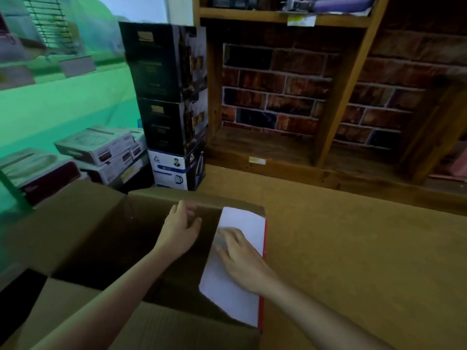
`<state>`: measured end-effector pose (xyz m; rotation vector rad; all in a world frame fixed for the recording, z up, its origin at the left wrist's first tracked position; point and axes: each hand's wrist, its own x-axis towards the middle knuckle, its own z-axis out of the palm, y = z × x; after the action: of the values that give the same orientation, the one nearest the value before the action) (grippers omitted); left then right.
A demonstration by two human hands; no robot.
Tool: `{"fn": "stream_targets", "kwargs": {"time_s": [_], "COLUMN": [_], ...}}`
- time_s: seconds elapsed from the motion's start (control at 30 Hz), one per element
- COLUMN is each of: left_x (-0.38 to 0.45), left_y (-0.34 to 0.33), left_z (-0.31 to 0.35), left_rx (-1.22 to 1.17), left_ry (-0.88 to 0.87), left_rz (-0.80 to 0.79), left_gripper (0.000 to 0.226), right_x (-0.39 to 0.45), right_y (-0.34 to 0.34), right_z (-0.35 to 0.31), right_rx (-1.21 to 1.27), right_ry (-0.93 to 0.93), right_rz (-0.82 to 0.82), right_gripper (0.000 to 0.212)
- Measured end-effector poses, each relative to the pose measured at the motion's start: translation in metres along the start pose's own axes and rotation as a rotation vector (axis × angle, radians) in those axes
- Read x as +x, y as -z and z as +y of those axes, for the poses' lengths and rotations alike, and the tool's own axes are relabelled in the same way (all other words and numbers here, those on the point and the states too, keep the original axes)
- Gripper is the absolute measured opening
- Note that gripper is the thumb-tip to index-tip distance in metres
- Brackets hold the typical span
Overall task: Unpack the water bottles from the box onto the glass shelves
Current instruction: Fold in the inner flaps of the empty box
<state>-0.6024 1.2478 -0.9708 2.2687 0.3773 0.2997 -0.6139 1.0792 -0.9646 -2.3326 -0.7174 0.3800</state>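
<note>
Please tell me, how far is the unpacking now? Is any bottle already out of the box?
Done: the cardboard box has its flaps open. In hand: the right hand lies on a white packet standing at the box's right wall; the left hand reaches in near the far wall. Left: no bottle is visible outside the box, and none stands on a shelf in view, so nearly all of the job seems to remain.
</note>
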Motion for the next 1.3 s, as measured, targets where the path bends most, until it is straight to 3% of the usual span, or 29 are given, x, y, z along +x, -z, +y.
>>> {"fn": "stream_targets", "kwargs": {"time_s": [0.27, 0.53, 0.73, 0.9, 1.07, 1.17, 1.3], "left_x": [-0.013, -0.018, -0.034, -0.045, -0.045, -0.050, -0.063], "left_y": [0.010, 0.063, 0.114, 0.134, 0.138, 0.143, 0.149], "left_z": [-0.037, -0.067, -0.108, -0.132, -0.133, -0.130, -0.131], "left_rx": [0.062, 0.176, 0.325, 0.377, 0.215, 0.053, -0.099], "left_ry": [0.085, 0.198, 0.432, 0.576, 0.546, 0.475, 0.354], "left_rz": [-0.033, 0.106, 0.252, 0.261, 0.363, 0.506, 0.646], "left_gripper": [0.037, 0.041, 0.040, 0.041, 0.047, 0.057, 0.045], "right_x": [0.017, 0.047, 0.054, 0.055, 0.046, 0.041, 0.039], "right_y": [-0.036, -0.054, -0.084, -0.104, -0.115, -0.113, -0.102], "right_z": [0.022, -0.033, -0.085, -0.112, -0.118, -0.118, -0.126], "right_rx": [-0.248, -0.185, -0.123, -0.140, -0.151, -0.142, -0.106], "right_ry": [-0.112, 0.069, 0.222, 0.261, 0.283, 0.305, 0.373], "right_rz": [-0.236, -0.226, -0.236, -0.251, -0.246, -0.222, -0.092], "right_gripper": [0.052, 0.055, 0.056, 0.055, 0.054, 0.054, 0.053]}}
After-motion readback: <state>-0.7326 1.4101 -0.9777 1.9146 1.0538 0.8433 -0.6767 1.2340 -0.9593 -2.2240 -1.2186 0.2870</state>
